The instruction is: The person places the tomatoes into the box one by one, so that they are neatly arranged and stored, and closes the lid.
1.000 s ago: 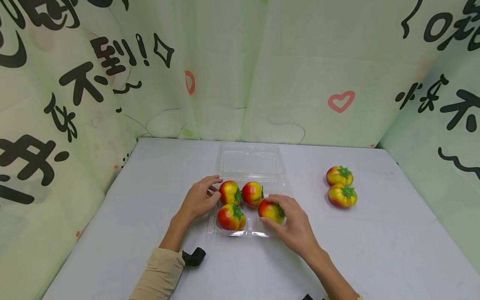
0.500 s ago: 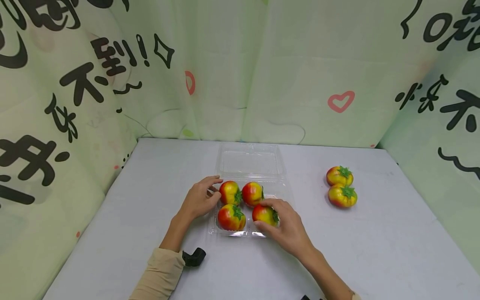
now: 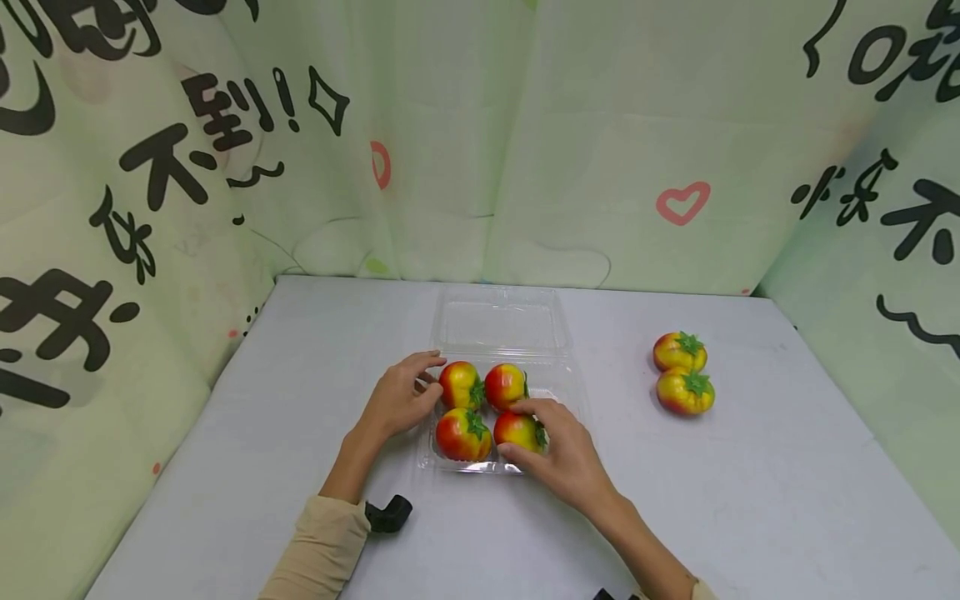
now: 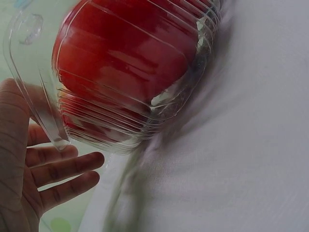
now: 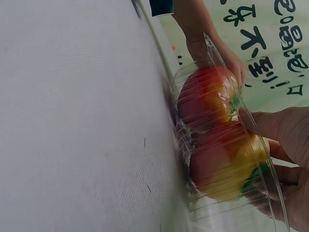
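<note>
A clear plastic clamshell box [image 3: 501, 325] lies with its lid laid back on the table. In its tray sit red-and-yellow fruits with green leafy tops: a back-left one [image 3: 457, 385], a back-right one [image 3: 506, 387] and a front-left one [image 3: 462, 434]. My right hand [image 3: 558, 450] grips a fourth fruit [image 3: 517, 430] at the front right between thumb and fingers, low in the tray beside the front-left one. Through the tray wall, the right wrist view shows this fruit [image 5: 227, 162]. My left hand [image 3: 401, 398] rests at the tray's left rim, its fingers [image 4: 67, 169] extended outside it.
Two more such fruits, a rear one [image 3: 678, 352] and a nearer one [image 3: 685, 392], sit close together on the white table [image 3: 750, 500] at the right. A printed green curtain [image 3: 585, 150] surrounds the table at the back and sides.
My right hand has moved the gripped fruit leftward inside the tray, up close to the front-left one. The left hand has stayed at the left rim.
</note>
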Demonstrator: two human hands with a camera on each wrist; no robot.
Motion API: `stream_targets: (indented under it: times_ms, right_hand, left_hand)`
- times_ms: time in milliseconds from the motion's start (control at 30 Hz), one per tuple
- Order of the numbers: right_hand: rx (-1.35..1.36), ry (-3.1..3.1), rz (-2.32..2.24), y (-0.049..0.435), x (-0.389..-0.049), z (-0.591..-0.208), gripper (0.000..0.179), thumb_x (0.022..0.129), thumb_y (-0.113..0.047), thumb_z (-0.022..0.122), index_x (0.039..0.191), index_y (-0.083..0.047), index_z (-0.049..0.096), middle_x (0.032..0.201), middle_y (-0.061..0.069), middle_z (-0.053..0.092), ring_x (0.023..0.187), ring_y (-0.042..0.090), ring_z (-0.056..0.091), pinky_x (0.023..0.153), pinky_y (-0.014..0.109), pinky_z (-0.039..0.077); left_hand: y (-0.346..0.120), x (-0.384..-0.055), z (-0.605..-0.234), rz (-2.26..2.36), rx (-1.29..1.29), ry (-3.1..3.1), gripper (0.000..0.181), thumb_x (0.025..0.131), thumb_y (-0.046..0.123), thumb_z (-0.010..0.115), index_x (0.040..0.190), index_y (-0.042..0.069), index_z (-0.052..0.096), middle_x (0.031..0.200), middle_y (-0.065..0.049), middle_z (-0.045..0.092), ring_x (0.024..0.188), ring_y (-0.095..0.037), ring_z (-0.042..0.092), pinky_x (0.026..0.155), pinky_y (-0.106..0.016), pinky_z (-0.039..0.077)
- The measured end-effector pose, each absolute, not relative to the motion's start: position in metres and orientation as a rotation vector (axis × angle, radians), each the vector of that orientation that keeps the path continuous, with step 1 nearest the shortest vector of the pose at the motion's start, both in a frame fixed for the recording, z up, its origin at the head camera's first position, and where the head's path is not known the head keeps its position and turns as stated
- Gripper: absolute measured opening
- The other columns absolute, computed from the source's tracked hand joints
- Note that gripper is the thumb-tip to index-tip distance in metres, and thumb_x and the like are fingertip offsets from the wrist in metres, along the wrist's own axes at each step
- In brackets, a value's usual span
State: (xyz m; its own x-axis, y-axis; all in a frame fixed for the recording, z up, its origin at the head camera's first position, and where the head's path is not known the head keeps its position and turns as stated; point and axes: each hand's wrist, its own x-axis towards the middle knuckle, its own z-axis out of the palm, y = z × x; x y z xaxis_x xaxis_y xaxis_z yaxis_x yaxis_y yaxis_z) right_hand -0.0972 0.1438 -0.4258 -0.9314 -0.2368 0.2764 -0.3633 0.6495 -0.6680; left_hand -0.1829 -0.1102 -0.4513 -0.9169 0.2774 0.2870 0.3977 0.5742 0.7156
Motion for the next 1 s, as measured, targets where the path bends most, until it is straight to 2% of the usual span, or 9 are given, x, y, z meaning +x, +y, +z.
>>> stream_targets:
  times_ms: [800, 1000]
  right_hand:
    - [0.450, -2.702, 1.126, 0.1393, -0.0990, -0.4282, 0.052, 0.078, -0.023, 0.089, 0.123, -0.010, 0.067, 0.119, 0.005, 0.068, 0.111, 0.023, 0.063, 0.096, 0.047, 0.057]
    - [0.428, -2.711, 1.139, 0.1419, -0.0987, -0.4259, 0.054, 0.077, -0.026, 0.090, 0.124, -0.011, 0.067, 0.123, 0.007, 0.066, 0.113, 0.028, 0.062, 0.096, 0.050, 0.057]
  left_hand:
    - [-0.1104, -0.1823, -0.4511, -1.269, -0.579, -2.671, 0.042, 0.089, 0.012, 0.062, 0.129, 0.000, 0.068, 0.140, -0.016, 0.062, 0.097, -0.028, 0.072, 0.086, -0.041, 0.062]
    - [-0.1107, -0.1825, -0.4505, -1.265, -0.583, -2.662, 0.041, 0.090, 0.011, 0.062, 0.129, 0.000, 0.068, 0.139, -0.017, 0.063, 0.096, -0.028, 0.072, 0.085, -0.041, 0.062]
